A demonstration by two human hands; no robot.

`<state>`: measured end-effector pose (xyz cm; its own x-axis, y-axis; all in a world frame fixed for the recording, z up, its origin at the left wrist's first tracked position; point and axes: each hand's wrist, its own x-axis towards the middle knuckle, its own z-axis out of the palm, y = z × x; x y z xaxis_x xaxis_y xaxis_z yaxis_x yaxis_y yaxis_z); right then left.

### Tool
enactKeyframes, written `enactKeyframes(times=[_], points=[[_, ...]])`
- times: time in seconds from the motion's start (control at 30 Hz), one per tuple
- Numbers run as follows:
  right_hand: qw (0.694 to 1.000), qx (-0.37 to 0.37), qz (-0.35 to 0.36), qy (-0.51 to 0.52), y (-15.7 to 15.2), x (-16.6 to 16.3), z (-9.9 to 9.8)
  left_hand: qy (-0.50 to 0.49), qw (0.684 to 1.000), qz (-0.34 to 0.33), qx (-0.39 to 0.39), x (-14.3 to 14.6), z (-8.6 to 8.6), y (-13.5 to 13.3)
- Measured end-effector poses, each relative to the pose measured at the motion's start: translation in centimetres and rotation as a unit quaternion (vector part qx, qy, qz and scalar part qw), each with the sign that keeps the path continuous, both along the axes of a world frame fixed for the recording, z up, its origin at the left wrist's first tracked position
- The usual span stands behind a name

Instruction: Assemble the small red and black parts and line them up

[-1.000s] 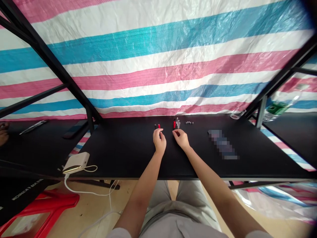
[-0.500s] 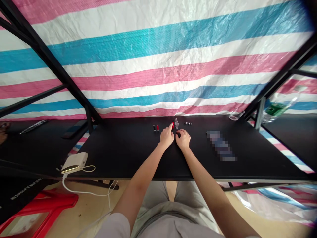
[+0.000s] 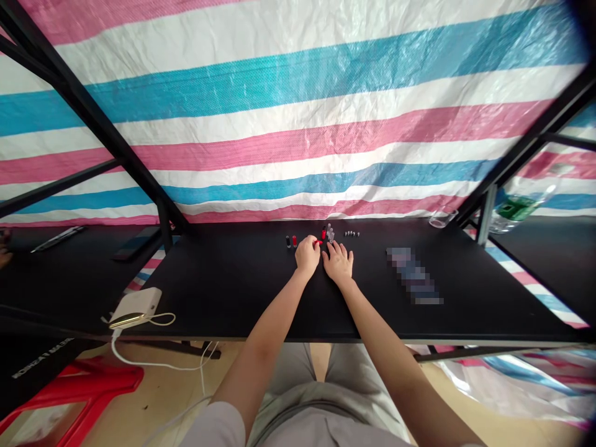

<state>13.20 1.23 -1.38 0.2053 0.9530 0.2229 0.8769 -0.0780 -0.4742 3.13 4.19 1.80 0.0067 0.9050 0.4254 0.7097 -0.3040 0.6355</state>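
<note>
Both of my hands are over the middle of the black table [image 3: 233, 285]. My left hand [image 3: 307, 256] is closed, with a small red cylindrical piece [image 3: 318, 242] pinched at its fingertips. Beside it, my right hand [image 3: 339, 263] lies with fingers spread; nothing shows in it. Just beyond the fingers stand small clear plastic cylinders [image 3: 331, 234] and another red piece [image 3: 323, 233]. To the left are a black-topped small tube [image 3: 288, 242] and a red-topped one [image 3: 295, 241]. Several small metal springs [image 3: 352, 234] lie in a row on the right.
A pixelated flat object [image 3: 414, 276] lies to the right. Farther off are a clear cup [image 3: 443, 218] and a plastic bottle [image 3: 514, 208]. A white power bank [image 3: 137, 307] with a cable sits at the left front edge. Black frame bars [image 3: 100, 130] rise on both sides.
My left hand has drawn back slightly and now has a red piece at its fingertips. My right hand's fingers have gone from curled to spread.
</note>
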Motion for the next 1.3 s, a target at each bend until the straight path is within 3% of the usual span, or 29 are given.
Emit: enactKeyframes(times=[0.23, 0.43, 0.67, 0.8, 0.97, 1.3], points=[[1.000, -0.007, -0.007, -0.005, 0.0, -0.3, 0.1, -0.133, 0.991, 0.028, -0.009, -2.2, -0.7, -2.2], [1.000, -0.010, -0.010, -0.021, -0.5, -0.5, 0.4, -0.282, 0.959, 0.020, -0.014, -3.2, -1.9, -3.4], [0.985, 0.164, 0.035, 0.025, -1.8, 0.0, 1.2, -0.422, 0.906, 0.024, -0.016, -3.7, -2.2, -3.0], [0.974, 0.207, 0.084, 0.042, -2.1, 0.2, 1.3, -0.445, 0.895, 0.016, -0.011, -3.5, -1.9, -3.2], [0.966, 0.204, 0.152, 0.035, -2.3, -0.1, 1.3, -0.458, 0.889, 0.001, -0.014, -3.5, -1.6, -3.6], [0.966, 0.201, 0.163, 0.025, -2.4, -0.1, 1.3, -0.434, 0.901, 0.017, -0.001, -3.6, -1.5, -3.6]])
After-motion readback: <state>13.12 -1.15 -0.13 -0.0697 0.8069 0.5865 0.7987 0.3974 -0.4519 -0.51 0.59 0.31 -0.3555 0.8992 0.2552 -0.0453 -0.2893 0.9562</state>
